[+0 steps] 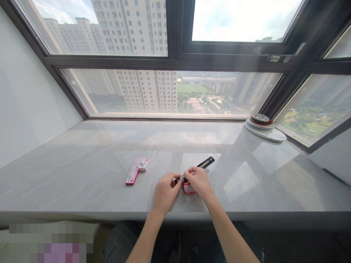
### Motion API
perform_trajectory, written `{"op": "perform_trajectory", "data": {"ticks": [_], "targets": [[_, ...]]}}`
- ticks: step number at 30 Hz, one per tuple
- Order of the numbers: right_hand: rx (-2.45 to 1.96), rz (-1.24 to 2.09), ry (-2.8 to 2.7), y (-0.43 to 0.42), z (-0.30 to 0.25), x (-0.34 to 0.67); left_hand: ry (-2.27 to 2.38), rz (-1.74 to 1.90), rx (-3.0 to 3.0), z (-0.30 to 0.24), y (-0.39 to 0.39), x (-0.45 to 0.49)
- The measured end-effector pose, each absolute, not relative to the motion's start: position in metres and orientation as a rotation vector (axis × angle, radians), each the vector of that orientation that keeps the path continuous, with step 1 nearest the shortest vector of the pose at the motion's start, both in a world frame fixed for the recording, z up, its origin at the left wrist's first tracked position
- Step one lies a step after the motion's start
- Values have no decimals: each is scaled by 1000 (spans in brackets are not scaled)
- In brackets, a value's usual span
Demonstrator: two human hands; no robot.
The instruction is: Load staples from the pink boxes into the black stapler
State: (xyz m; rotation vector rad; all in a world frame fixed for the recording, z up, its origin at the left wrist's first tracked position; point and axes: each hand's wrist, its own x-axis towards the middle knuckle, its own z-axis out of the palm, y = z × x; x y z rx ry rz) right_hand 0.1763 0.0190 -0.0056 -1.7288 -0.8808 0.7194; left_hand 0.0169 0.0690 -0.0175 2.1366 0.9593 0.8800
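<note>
A long black stapler [206, 162], laid open at a slant, points away to the right above the sill. My left hand [166, 191] is closed around its near end, thumb and fingers pinching it. Over the stapler's middle, the fingers of my right hand [197, 180] are pinched together; whatever is between the fingertips is too small to make out. Just below the stapler, a small red-and-white box [189, 188] rests on the sill, partly covered by my right hand.
To the left on the marble sill [90, 175] lie flat pink-and-white boxes [132, 176] with a small white box [143, 165] against them. A stack of round plates or discs [263, 128] sits in the far right corner by the window frame [170, 64].
</note>
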Motion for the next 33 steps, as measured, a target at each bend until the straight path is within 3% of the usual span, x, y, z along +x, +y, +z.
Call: {"op": "perform_trajectory", "data": {"ticks": [16,20,26,29,33], "targets": [[-1932,406,-1283,11,5,179,995,867,2269,-25,74,18],[-1808,506,-1358,-2,9,184,1009,842,2261,-27,76,18],[-1910,802,-1011,-38,1,252,1012,816,2273,-26,77,18],[-1742,941,-946,-42,13,274,997,790,2298,-26,79,19],[-1583,863,-1132,-25,33,262,980,783,2317,-25,80,19]]}}
